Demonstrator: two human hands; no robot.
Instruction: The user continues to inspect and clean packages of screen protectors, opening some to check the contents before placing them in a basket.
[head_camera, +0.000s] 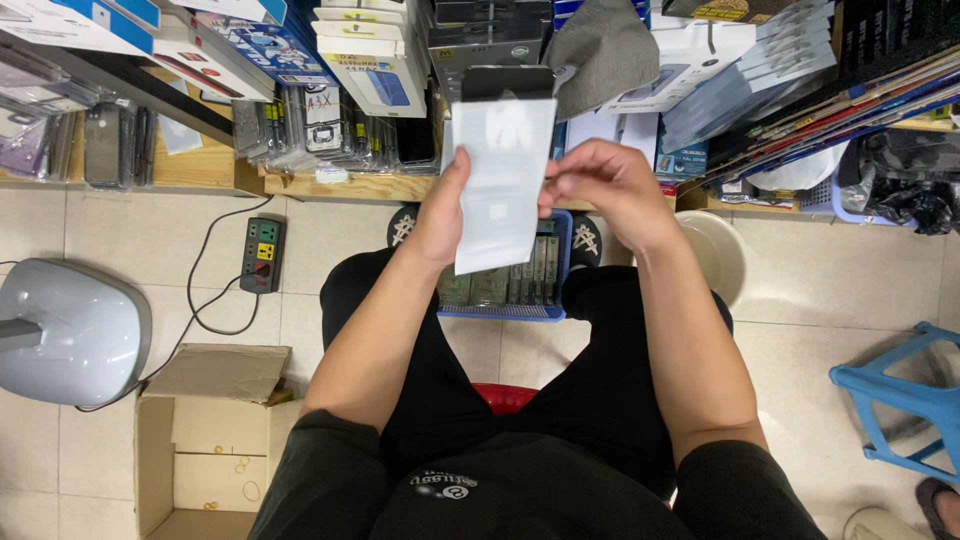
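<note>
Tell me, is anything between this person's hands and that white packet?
Nothing visible. The left hand grips the white packet by its left edge, and the right hand touches its right edge. The blue basket lies below, between the feet.

The supporting surface is a floor (150, 240) of pale square tiles. Directly on it: a grey power strip (263, 255) with coloured sockets, its black cable looping across the tiles; an open cardboard box (200, 440), flaps spread; a rounded grey appliance base (70, 330); a blue plastic basket (520, 285) holding upright flat packs, set between the seated person's feet; a cream bucket (715, 255) just beside it; a blue plastic stool (900, 400). A low wooden shelf (350, 187) runs along the far edge, carrying rows of packaged phone cases and boxes (330, 110).
</note>
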